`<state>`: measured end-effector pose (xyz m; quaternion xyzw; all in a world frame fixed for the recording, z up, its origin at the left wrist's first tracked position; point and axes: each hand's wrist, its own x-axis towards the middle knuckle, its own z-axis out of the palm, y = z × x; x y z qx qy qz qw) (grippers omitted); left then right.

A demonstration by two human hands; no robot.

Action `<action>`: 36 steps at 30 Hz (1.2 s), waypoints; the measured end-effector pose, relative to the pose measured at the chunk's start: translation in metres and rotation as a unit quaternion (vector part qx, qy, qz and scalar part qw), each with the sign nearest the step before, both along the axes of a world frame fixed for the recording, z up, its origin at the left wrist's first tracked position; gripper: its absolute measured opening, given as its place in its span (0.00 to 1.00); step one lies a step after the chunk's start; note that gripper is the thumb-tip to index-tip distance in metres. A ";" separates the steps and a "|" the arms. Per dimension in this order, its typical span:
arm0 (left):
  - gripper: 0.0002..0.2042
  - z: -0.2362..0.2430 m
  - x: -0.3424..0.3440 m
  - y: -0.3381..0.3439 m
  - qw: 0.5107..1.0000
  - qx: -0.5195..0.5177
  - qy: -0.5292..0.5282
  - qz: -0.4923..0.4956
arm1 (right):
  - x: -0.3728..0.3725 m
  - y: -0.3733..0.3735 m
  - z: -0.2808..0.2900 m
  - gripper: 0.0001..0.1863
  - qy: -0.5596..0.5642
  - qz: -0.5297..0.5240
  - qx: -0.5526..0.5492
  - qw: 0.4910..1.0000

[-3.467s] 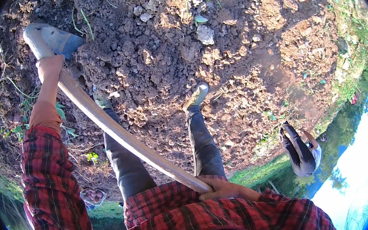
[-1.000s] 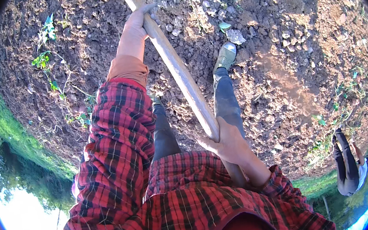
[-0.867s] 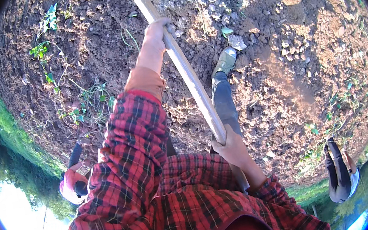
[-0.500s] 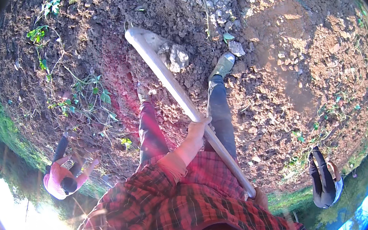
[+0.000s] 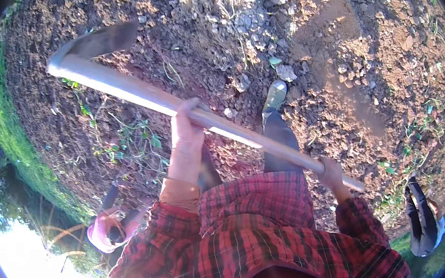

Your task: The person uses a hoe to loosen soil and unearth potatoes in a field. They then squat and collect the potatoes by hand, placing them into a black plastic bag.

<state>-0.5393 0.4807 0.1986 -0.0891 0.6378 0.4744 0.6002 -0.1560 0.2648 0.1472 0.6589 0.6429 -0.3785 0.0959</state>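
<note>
A long-handled hoe (image 5: 129, 90) is raised slantwise across my body, its metal blade (image 5: 107, 40) up at the far left and its handle end at the near right. My left hand (image 5: 187, 129) is wrapped round the middle of the wooden handle. Close to the butt end, my right hand (image 5: 329, 173) grips the same handle. Broken brown soil (image 5: 212, 47) lies beneath the blade, which is clear of the ground. My shoe (image 5: 275, 95) stands on the soil beyond the handle.
Green vines (image 5: 135, 143) trail over the soil on the left. Pale clods (image 5: 286, 72) lie by my shoe. One person in pink (image 5: 102, 229) is bent over at the left; another in dark trousers (image 5: 421, 218) is at the right. Grass (image 5: 13, 130) borders the left side.
The hoe's blade has come up off the soil and swung left, with the handle now lying flatter across the view. Both hands have risen with it; the right one now shows fully.
</note>
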 end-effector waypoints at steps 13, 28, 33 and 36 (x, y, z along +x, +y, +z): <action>0.05 0.240 -0.125 0.207 0.819 0.301 0.481 0.087 | -0.297 0.368 0.132 0.15 0.369 0.065 0.128 0.918; 0.09 -0.155 0.139 0.029 0.966 -0.154 -0.010 -0.207 | -0.084 0.097 0.047 0.19 -0.070 -0.180 -0.262 0.946; 0.06 -0.106 0.067 0.058 0.967 -0.149 -0.079 -0.190 | -0.172 0.151 0.136 0.24 0.000 -0.152 -0.321 0.935; 0.07 -0.078 0.025 0.075 0.963 -0.126 -0.141 -0.191 | -0.189 0.162 0.159 0.27 0.104 -0.163 -0.315 0.929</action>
